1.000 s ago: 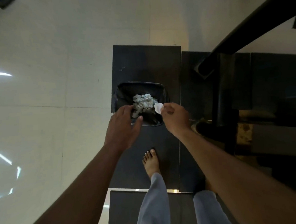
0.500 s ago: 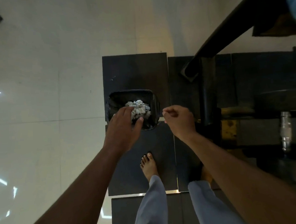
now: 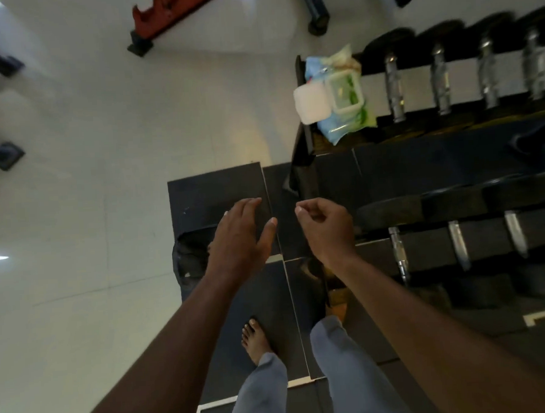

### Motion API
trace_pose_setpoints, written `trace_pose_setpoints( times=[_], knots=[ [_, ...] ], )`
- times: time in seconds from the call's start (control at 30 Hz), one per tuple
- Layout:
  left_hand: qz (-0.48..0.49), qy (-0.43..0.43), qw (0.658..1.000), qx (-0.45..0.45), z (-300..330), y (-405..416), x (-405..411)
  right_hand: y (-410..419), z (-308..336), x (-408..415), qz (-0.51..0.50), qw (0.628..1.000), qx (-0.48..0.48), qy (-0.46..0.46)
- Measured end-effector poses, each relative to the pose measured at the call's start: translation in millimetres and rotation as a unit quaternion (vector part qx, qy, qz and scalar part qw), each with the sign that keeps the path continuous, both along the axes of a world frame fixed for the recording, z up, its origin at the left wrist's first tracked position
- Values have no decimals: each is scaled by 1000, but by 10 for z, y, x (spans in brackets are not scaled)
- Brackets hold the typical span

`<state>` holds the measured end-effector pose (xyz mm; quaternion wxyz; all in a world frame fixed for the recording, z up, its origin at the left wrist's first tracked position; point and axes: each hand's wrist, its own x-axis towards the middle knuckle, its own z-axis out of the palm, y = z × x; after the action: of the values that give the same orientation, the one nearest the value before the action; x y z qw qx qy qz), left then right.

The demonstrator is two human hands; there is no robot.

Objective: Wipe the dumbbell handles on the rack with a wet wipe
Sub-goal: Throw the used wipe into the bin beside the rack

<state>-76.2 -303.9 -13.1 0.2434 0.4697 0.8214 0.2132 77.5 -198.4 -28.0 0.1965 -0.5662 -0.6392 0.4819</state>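
1. At frame centre, head view: left hand held flat, fingers straight and slightly spread, holding nothing, above the dark floor mat.
2. Right hand beside it, fingers loosely curled, thumb near forefinger, nothing visible between them.
3. Black bin partly hidden under the left hand.
4. Upper right: blue-green wet wipe pack, white lid open, on the black rack beside chrome-handled black dumbbells.
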Motion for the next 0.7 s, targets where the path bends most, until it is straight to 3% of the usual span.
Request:
trace_pose_setpoints(
  times=[0.3,0.53,0.7],
  knots=[
    [22,4,999,32,654,1444,241,1351,743,240,2,997,76,-1],
    [147,-127,981,28,419,2273,285,2398,668,89,84,987,125,-63],
    [175,-196,965,10,153,2478,278,2816,561,-48,158,983,32,-91]
  ],
)
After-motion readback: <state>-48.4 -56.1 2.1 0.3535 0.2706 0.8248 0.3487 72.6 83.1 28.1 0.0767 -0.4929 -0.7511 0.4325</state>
